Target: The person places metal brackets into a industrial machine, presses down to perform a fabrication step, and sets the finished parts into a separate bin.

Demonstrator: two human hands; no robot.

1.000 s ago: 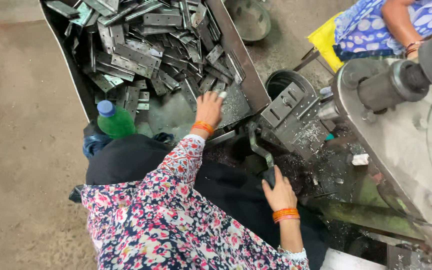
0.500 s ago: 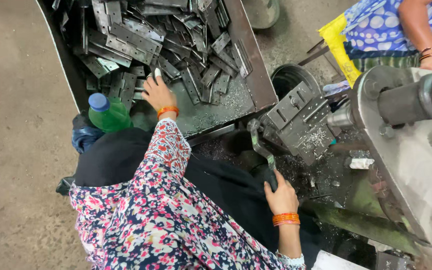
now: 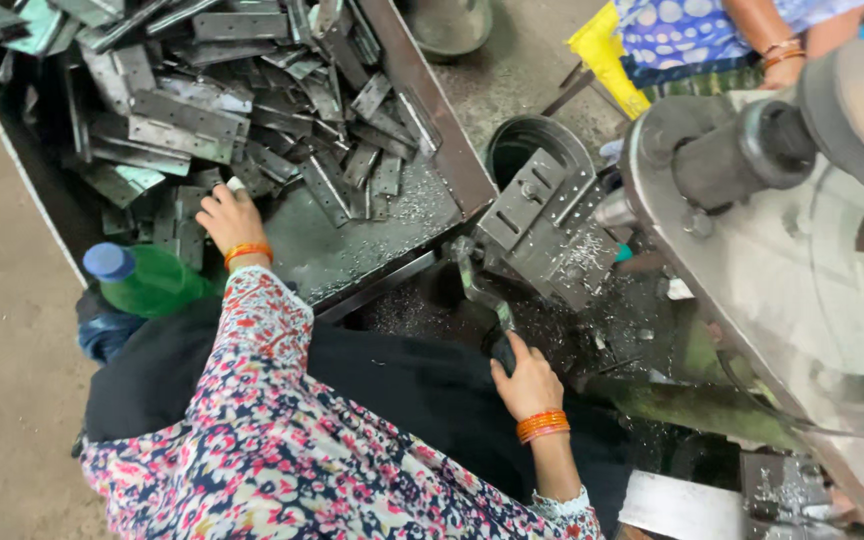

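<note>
My left hand (image 3: 227, 215), with an orange bangle at the wrist, reaches into a dark metal tray (image 3: 422, 90) and rests on the flat grey metal pieces (image 3: 182, 125) piled there; its fingers curl on a piece at the near left of the pile. My right hand (image 3: 527, 378), also with orange bangles, grips the black end of a lever handle (image 3: 482, 290) that runs up to the grey machine fixture (image 3: 547, 225). My sleeves are floral, over a dark lap.
A green bottle with a blue cap (image 3: 142, 280) stands by my left arm. A large grey machine with a wheel (image 3: 802, 200) fills the right side. A round black bin (image 3: 532, 140) sits behind the fixture. Another person in blue patterned cloth (image 3: 712, 40) sits beyond, by a yellow bag (image 3: 602, 50).
My left hand has moved left across the tray, from its near right corner to the pile's near left. My right hand stays on the lever handle.
</note>
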